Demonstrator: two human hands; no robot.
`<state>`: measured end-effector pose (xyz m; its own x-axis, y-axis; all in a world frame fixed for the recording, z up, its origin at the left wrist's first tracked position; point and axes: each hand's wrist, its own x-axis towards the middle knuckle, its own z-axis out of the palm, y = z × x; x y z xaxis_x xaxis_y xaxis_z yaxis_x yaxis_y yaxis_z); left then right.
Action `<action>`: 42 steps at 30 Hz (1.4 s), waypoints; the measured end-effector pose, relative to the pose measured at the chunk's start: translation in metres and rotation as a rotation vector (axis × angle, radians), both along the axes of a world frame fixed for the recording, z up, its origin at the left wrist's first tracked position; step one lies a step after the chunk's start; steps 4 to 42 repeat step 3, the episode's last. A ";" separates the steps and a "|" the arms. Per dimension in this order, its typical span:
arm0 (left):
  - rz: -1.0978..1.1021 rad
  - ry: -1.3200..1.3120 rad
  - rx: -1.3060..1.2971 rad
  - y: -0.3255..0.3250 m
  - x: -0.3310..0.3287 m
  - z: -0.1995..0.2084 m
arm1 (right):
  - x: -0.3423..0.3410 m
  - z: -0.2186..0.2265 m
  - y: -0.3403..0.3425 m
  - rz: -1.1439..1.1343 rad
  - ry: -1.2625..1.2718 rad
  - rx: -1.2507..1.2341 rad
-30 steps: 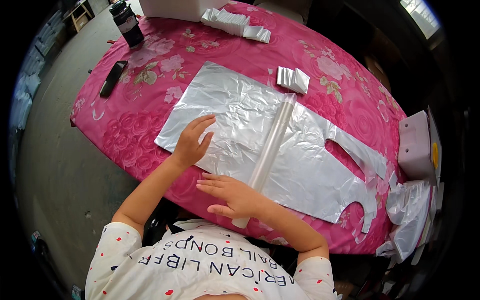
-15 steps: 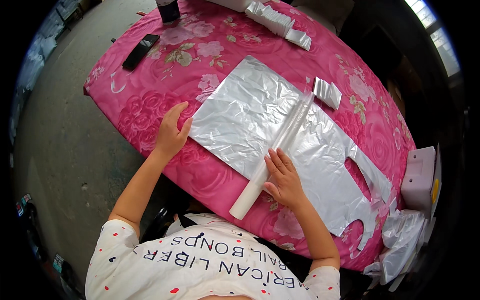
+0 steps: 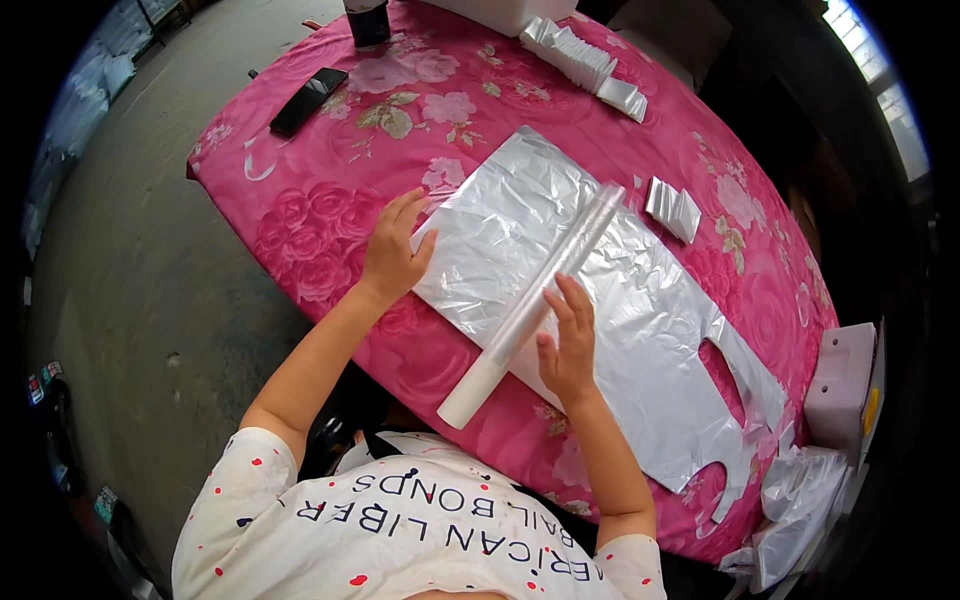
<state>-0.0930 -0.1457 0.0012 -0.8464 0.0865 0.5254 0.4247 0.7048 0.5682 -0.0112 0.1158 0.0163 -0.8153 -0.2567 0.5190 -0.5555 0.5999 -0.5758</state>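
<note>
A silvery-white plastic bag with cut-out handles lies flat, its handle end to the right. It may be one of a stack; I cannot tell. Across it rests a pale, glossy roll, whose near end sticks out past the bag's edge. My right hand is just right of the roll, fingers apart and partly raised, gripping nothing; whether a fingertip touches the roll is unclear. At the bag's left corner is my left hand, open, with thumb and fingers spread by the edge.
A pink flowered cloth covers the table. On it are a black phone, a dark cup, a folded white bundle and a longer folded row. A pale box and crumpled plastic flank the right edge.
The roll has shifted left across the bag. My right hand has lifted from lying on the roll to beside it. My left hand has come closer to the bag's left corner.
</note>
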 end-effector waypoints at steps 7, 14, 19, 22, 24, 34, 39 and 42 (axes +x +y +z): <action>0.052 -0.040 0.029 -0.017 -0.004 -0.010 | 0.009 -0.004 0.026 0.001 -0.156 0.146; 0.052 -0.040 0.029 -0.017 -0.004 -0.010 | 0.009 -0.004 0.026 0.001 -0.156 0.146; 0.052 -0.040 0.029 -0.017 -0.004 -0.010 | 0.009 -0.004 0.026 0.001 -0.156 0.146; 0.052 -0.040 0.029 -0.017 -0.004 -0.010 | 0.009 -0.004 0.026 0.001 -0.156 0.146; 0.052 -0.040 0.029 -0.017 -0.004 -0.010 | 0.009 -0.004 0.026 0.001 -0.156 0.146; 0.052 -0.040 0.029 -0.017 -0.004 -0.010 | 0.009 -0.004 0.026 0.001 -0.156 0.146; 0.052 -0.040 0.029 -0.017 -0.004 -0.010 | 0.009 -0.004 0.026 0.001 -0.156 0.146; 0.052 -0.040 0.029 -0.017 -0.004 -0.010 | 0.009 -0.004 0.026 0.001 -0.156 0.146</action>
